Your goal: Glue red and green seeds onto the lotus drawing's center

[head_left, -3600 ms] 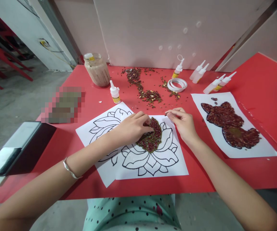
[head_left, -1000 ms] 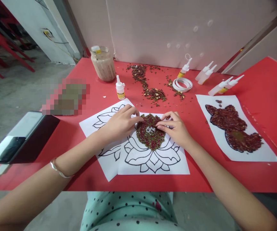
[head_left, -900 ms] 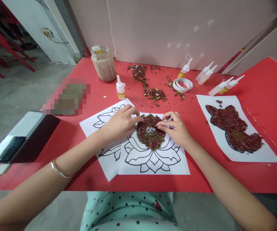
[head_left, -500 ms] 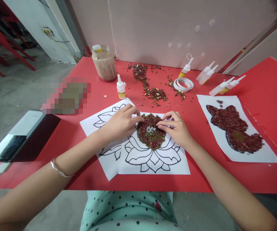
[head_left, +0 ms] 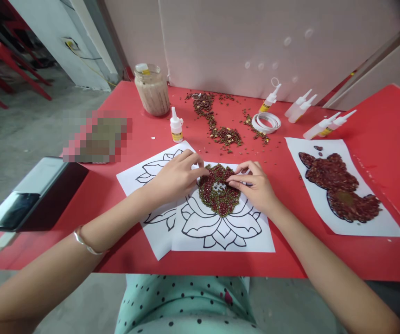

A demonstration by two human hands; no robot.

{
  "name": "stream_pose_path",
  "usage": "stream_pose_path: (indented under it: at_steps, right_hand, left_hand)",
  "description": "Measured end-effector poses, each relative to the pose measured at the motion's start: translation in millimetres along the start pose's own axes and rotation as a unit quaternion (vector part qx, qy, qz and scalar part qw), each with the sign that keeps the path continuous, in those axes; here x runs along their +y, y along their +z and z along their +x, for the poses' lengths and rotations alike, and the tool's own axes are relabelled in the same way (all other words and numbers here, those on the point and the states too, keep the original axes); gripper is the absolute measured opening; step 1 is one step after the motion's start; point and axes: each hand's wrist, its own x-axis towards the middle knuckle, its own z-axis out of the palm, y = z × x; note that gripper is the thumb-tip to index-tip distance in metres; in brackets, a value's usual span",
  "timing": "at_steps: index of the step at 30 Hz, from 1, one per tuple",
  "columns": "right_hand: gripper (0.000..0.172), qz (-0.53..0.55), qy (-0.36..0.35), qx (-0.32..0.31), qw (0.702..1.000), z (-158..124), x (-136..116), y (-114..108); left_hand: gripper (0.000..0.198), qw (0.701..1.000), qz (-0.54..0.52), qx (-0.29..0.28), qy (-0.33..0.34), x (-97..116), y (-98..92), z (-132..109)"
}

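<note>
Hands sit almost exactly where they were half a second back; against the oldest frame, though, the right hand point(head_left: 257, 188) has come in from beside the sheet onto the beans. Left hand point(head_left: 175, 177) rests at the left edge of the bean patch point(head_left: 219, 190), fingers curled, grip pinched, and I cannot tell whether it holds a bean. Patch is a dense red-and-green mound covering the centre of the lotus drawing point(head_left: 220, 227), with a small bare gap in the middle, mid-worktop point(head_left: 116, 195). Right hand's fingertips press together at that gap, contents hidden. Farther back, left, a glass jar point(head_left: 152, 90) holds something pale; loose beans point(head_left: 217, 125) trail across the red surface.
</note>
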Motion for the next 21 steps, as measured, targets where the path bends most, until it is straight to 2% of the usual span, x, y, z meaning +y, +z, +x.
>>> stream_pose_path:
  at_steps: [4, 21]
  right_hand:
    - [0.012, 0.006, 0.020, 0.009, 1.000, 1.3, -2.4, 0.7]
    - [0.013, -0.012, 0.013, -0.002, 1.000, 1.6, -1.1, 4.2]
  left_hand:
    - [0.035, 1.000, -0.001, -0.001, 0.001, -0.2, 0.9, 0.3]
    - [0.033, 1.000, -0.006, -0.014, -0.002, 2.5, -1.8, 0.2]
